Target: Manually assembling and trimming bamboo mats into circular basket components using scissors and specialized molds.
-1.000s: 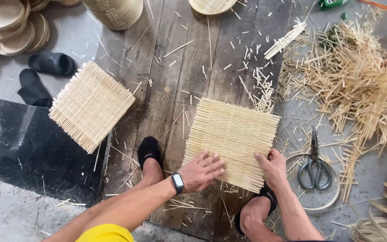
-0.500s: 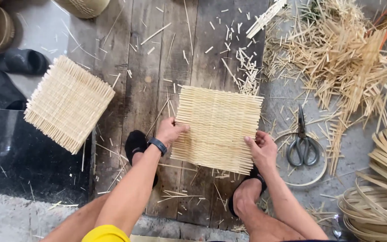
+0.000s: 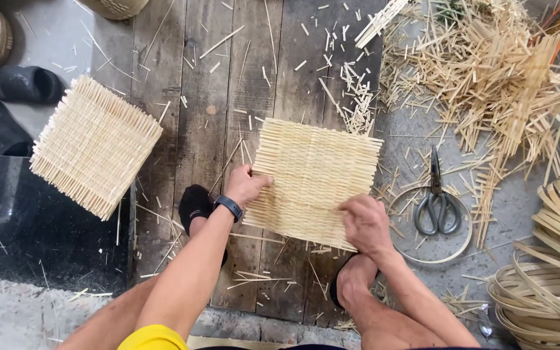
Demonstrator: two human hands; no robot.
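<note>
1. Head view: you are looking straight down at a woven bamboo mat (image 3: pixel 315 181) lying flat on dark wooden planks (image 3: pixel 215 97), between your two feet.

2. Your left hand (image 3: pixel 246 185) takes the mat's left edge; its grip is closed on that edge, thumb on top and fingers curled at the rim, which looks meant to stop the mat from sliding.

3. Your right hand (image 3: pixel 364 220) rests on the mat's near right part, fingers bent down onto the weave. Whether that grip pinches a single strip or only presses, the view does not show.

4. Lying flat on the planks gives the weave firm backing under both hands, and the nearness to your knees keeps it within easy reach.

5. The mat is roughly square and turned slightly clockwise, so its far right corner sits farthest from you. The visible strips run left to right, with loose ends sticking out at the left and right edges.

6. A second woven mat (image 3: pixel 95 146) lies well apart to the left, partly over a black slab (image 3: pixel 27 220).

7. Scissors (image 3: pixel 437 201) lie inside a thin bamboo hoop (image 3: pixel 466 236) just right of your mat, handles toward you, close to your right hand.
</note>
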